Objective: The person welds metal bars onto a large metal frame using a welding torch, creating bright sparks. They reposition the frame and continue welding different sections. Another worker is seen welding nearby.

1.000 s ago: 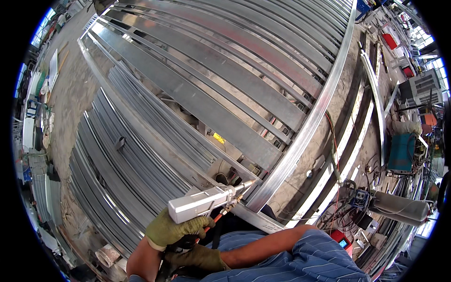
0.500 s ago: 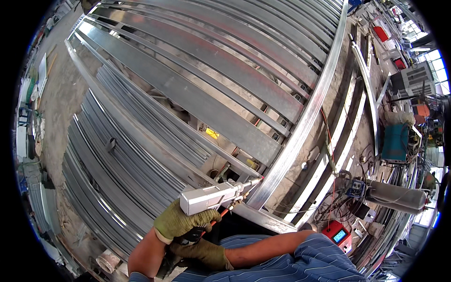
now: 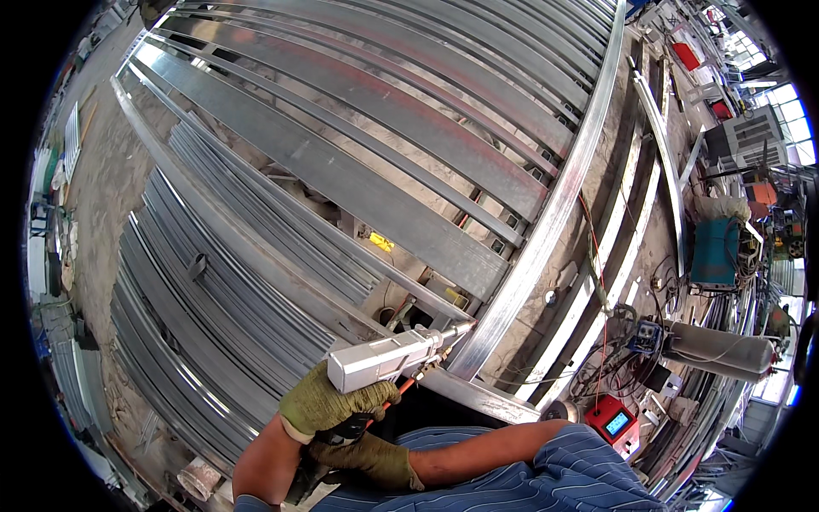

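My left hand (image 3: pixel 334 401), in an olive work glove, is closed round the black grip of a welding gun (image 3: pixel 384 358) with a boxy silver body. Just below it, my right hand (image 3: pixel 368 461), gloved alike, appears closed about the lower part of the grip; its fingers are partly hidden. The gun's narrow nozzle (image 3: pixel 459 329) points right, its tip at the corner where a thin tube meets the broad end rail (image 3: pixel 546 256) of a metal frame. An orange-red hose (image 3: pixel 408 386) runs along below the gun. Several flat grey bars (image 3: pixel 341 179) cross the frame and end at that rail.
Bundled metal profiles (image 3: pixel 230 282) lie on the left. Right of the frame are long pale beams (image 3: pixel 589 299), a grey gas cylinder (image 3: pixel 721 352), a red box with a lit screen (image 3: pixel 611 424) and a teal machine (image 3: pixel 715 252). Cables and hoses trail across the floor there.
A small red spot at the nozzle tip no longer shows. The scene has shifted slightly left in view, while both hands keep their hold on the welding gun.
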`<state>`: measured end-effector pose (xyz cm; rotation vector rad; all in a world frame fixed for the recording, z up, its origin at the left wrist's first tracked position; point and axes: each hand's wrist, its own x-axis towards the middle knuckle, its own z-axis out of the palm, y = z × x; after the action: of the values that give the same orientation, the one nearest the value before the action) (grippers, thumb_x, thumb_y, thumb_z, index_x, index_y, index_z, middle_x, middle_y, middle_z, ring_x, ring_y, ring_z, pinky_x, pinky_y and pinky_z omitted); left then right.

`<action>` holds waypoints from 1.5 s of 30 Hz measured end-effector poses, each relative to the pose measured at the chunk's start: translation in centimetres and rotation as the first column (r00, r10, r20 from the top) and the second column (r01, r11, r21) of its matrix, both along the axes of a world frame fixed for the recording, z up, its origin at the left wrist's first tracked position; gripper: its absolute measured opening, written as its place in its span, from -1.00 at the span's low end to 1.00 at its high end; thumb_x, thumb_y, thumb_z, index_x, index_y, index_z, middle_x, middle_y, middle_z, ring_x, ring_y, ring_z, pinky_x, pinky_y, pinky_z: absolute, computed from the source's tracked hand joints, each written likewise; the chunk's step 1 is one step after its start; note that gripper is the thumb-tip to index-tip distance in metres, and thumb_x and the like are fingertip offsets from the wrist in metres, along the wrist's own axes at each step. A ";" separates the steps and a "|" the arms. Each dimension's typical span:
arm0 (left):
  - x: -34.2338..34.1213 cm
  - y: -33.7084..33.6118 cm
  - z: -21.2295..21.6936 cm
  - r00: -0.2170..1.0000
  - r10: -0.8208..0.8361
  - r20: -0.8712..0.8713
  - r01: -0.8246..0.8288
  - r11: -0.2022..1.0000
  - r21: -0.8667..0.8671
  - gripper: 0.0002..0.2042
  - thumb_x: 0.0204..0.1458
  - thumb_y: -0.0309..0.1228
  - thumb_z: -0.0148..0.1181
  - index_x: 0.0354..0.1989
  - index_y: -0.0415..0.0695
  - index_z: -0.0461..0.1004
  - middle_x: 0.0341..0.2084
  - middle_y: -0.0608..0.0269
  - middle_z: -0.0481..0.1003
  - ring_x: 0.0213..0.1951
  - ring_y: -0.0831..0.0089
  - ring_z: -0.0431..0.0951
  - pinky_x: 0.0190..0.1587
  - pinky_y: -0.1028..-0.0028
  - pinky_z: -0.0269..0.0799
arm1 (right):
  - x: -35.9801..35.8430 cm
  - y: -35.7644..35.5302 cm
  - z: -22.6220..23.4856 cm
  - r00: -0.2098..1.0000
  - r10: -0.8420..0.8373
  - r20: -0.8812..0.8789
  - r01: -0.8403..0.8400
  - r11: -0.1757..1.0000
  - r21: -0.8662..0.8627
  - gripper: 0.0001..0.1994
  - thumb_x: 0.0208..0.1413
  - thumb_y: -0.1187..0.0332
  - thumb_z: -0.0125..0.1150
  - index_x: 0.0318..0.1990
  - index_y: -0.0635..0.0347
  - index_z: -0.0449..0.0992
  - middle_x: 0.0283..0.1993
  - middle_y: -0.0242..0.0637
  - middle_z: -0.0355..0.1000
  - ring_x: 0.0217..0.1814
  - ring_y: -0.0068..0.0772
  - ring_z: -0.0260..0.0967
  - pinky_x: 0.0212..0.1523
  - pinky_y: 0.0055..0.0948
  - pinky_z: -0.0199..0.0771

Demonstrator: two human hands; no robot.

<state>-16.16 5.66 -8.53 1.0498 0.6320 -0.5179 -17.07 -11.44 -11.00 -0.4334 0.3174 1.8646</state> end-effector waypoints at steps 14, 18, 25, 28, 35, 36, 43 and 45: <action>0.8 0.1 0.7 0.999 0.011 -0.032 -0.011 1.000 -0.003 -0.54 0.10 -0.32 0.55 0.13 -0.26 0.61 -0.32 0.19 0.72 -0.36 0.45 0.71 -0.32 0.43 0.62 | 0.3 0.2 0.5 0.999 0.016 -0.046 -0.018 0.999 -0.048 -0.62 0.42 0.18 0.34 0.24 0.16 0.54 0.07 -0.41 0.60 0.06 -0.59 0.55 0.10 -0.52 0.61; 0.8 0.0 0.6 1.000 -0.004 -0.028 0.004 1.000 0.015 -0.56 0.10 -0.33 0.55 0.11 -0.26 0.62 -0.32 0.22 0.71 -0.36 0.47 0.71 -0.32 0.44 0.62 | 0.6 0.3 0.8 0.999 0.005 -0.036 -0.006 0.999 -0.037 -0.63 0.43 0.18 0.33 0.24 0.15 0.55 0.08 -0.43 0.60 0.06 -0.61 0.55 0.09 -0.53 0.61; 0.9 0.1 0.8 0.999 0.002 -0.040 -0.004 1.000 -0.030 -0.54 0.16 -0.35 0.51 0.19 -0.27 0.57 -0.30 0.17 0.70 -0.34 0.45 0.71 -0.31 0.44 0.62 | 0.7 0.3 0.8 1.000 -0.019 -0.009 0.019 1.000 0.011 -0.66 0.46 0.22 0.29 0.25 0.16 0.55 0.10 -0.43 0.59 0.10 -0.62 0.52 0.12 -0.52 0.57; 0.7 0.1 0.6 0.999 0.020 -0.033 -0.021 0.999 -0.050 -0.51 0.16 -0.35 0.51 0.22 -0.26 0.56 -0.28 0.14 0.71 -0.33 0.44 0.71 -0.30 0.44 0.63 | 0.8 0.3 1.0 1.000 -0.023 0.004 0.023 1.000 0.015 -0.67 0.46 0.24 0.28 0.25 0.17 0.55 0.10 -0.41 0.59 0.12 -0.60 0.52 0.17 -0.49 0.55; 0.2 0.2 0.4 0.999 -0.006 -0.041 0.004 0.999 -0.051 -0.49 0.17 -0.32 0.52 0.26 -0.24 0.55 -0.26 0.19 0.72 -0.33 0.48 0.69 -0.30 0.45 0.62 | 0.2 0.4 0.4 0.998 -0.052 0.035 0.051 0.998 0.047 -0.65 0.44 0.27 0.31 0.27 0.19 0.52 0.13 -0.37 0.59 0.15 -0.55 0.53 0.21 -0.46 0.54; 0.2 0.3 0.3 0.999 -0.026 -0.038 0.024 0.999 -0.039 -0.48 0.17 -0.32 0.52 0.26 -0.24 0.55 -0.26 0.19 0.72 -0.33 0.48 0.69 -0.31 0.45 0.62 | 0.4 0.4 0.4 0.998 -0.053 0.036 0.051 0.997 0.053 -0.65 0.44 0.27 0.31 0.26 0.20 0.53 0.12 -0.37 0.59 0.14 -0.55 0.53 0.20 -0.46 0.55; 0.4 0.4 0.8 0.996 -0.054 -0.074 0.053 0.998 -0.018 -0.45 0.17 -0.35 0.52 0.31 -0.21 0.51 -0.23 0.16 0.72 -0.31 0.49 0.69 -0.30 0.47 0.63 | 0.2 0.3 0.4 0.999 -0.036 0.006 0.035 0.998 0.059 -0.63 0.44 0.24 0.31 0.28 0.19 0.51 0.14 -0.37 0.58 0.16 -0.55 0.52 0.21 -0.47 0.55; 0.1 0.4 0.4 0.996 -0.061 -0.072 0.060 0.998 -0.022 -0.45 0.18 -0.38 0.50 0.34 -0.20 0.49 -0.22 0.15 0.72 -0.31 0.49 0.68 -0.30 0.47 0.64 | 0.0 0.3 0.3 1.000 -0.026 0.001 0.026 0.998 0.054 -0.62 0.45 0.24 0.30 0.29 0.19 0.51 0.15 -0.38 0.57 0.17 -0.56 0.51 0.22 -0.47 0.54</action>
<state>-16.05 6.03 -8.11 1.0372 0.6599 -0.6164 -17.09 -11.16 -10.71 -0.3926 0.2694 1.8429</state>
